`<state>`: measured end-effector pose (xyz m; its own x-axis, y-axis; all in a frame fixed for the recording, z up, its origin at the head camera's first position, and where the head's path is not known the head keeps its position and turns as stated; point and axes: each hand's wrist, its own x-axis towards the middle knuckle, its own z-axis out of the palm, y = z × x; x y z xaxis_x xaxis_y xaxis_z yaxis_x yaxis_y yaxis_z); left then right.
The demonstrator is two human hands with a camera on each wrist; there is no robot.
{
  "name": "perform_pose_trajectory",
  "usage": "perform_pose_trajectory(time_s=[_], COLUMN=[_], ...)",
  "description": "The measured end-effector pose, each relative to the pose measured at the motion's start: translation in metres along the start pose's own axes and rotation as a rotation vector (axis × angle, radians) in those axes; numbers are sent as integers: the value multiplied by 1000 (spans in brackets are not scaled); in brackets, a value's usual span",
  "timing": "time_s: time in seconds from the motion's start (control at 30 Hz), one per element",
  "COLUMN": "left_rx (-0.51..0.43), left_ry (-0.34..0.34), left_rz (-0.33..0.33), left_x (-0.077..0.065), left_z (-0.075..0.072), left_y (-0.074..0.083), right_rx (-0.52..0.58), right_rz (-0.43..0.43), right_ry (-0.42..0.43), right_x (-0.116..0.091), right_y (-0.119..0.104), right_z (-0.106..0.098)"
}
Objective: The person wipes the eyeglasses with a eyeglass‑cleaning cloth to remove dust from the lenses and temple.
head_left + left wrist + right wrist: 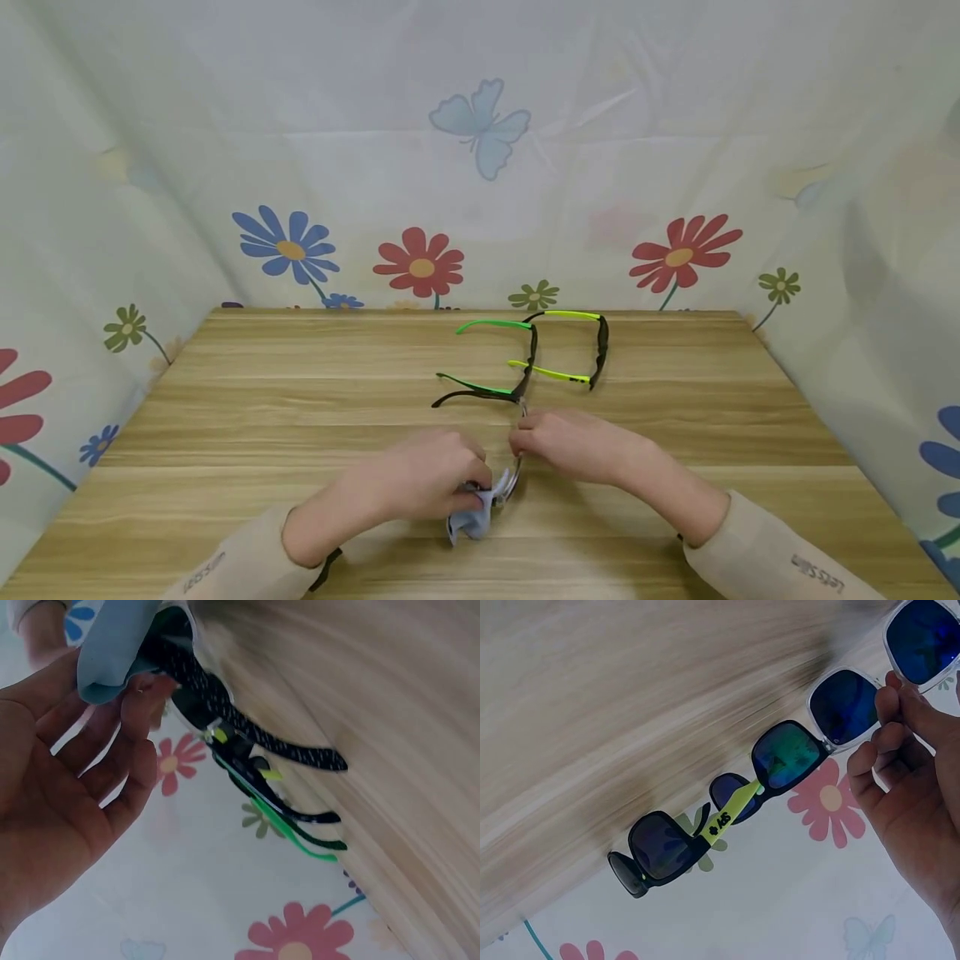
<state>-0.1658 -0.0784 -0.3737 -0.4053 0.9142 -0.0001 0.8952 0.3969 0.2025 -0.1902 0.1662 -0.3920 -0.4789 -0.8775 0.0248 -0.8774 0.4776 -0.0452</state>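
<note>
Clear-framed sunglasses with blue mirrored lenses [844, 706] stand near the middle of the table, black arms pointing left. Their bridge is pinched between the thumb and fingers of my right hand [581, 443]. My left hand [438, 477] grips a light blue-grey cloth [472, 523] at the near end of these sunglasses. In the left wrist view the cloth [116, 649] lies between thumb and fingers, beside the speckled black arm [259, 735] of the sunglasses. The cloth and left fingers partly cover the near lens in the head view.
Just beyond stand black-framed sunglasses with green arms [495, 323], right by the far end of the clear pair. Behind them to the right is another black pair with yellow arms [602, 342]. A flower-printed curtain [337, 167] rises behind the wooden table [300, 375].
</note>
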Motion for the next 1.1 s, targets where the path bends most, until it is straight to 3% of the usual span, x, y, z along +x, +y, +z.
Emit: perform_pose_trajectory(time_s=[0.47,0.87,1.1], left_rx=[204,84,68], left_ry=[-16,4,12], left_rz=[-84,-118,-138], left_x=[12,6,0], left_z=[14,14,15], left_y=[14,6,-4], right_rx=[28,32,48], right_rz=[30,21,33], right_ry=[-31,-11,-2], right_x=[2,0,-1], right_y=[0,0,-1], right_z=[0,-1,0])
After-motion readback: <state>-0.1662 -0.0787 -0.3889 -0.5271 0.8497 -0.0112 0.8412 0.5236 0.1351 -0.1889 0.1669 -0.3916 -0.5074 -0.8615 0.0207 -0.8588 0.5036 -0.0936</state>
